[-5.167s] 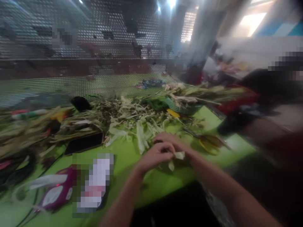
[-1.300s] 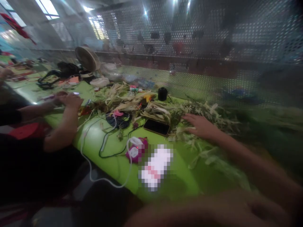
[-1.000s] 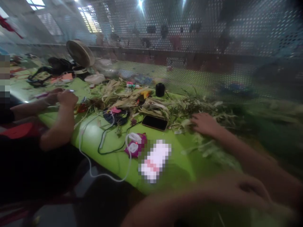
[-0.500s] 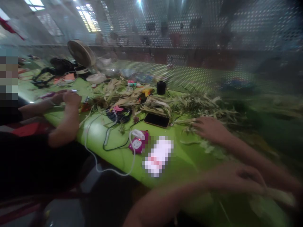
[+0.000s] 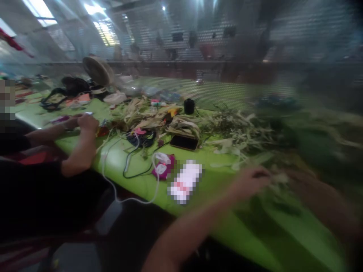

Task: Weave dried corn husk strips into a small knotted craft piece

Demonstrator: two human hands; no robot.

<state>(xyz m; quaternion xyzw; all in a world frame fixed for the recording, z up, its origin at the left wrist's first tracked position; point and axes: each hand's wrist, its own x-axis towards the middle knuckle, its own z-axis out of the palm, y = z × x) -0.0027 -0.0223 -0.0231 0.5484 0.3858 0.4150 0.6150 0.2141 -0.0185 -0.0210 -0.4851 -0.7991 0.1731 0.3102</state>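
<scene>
My left hand (image 5: 252, 180) reaches in from the bottom, its thumb and fingers curled toward each other. At its fingertips is a pale piece of dried husk (image 5: 280, 178), which looks pinched there, though the outline is blurred. My right hand (image 5: 297, 179) comes in from the right edge and meets the same spot. Motion smears its fingers, so its grip is hidden. Beyond both hands a heap of dried husks and leaves (image 5: 238, 128) spreads over the green table (image 5: 215, 189).
A lit phone (image 5: 185, 181), a dark phone (image 5: 183, 142) and a purple power strip (image 5: 163, 168) with cables lie left of my hands. Behind are a black cylinder (image 5: 189, 106), a fan (image 5: 98, 70) and a perforated partition (image 5: 221, 92). A co-worker's hands (image 5: 86, 121) are at left.
My left hand has moved left and up the table from the lower right. My right hand has drawn back from the leaf heap toward it. The view shifted slightly.
</scene>
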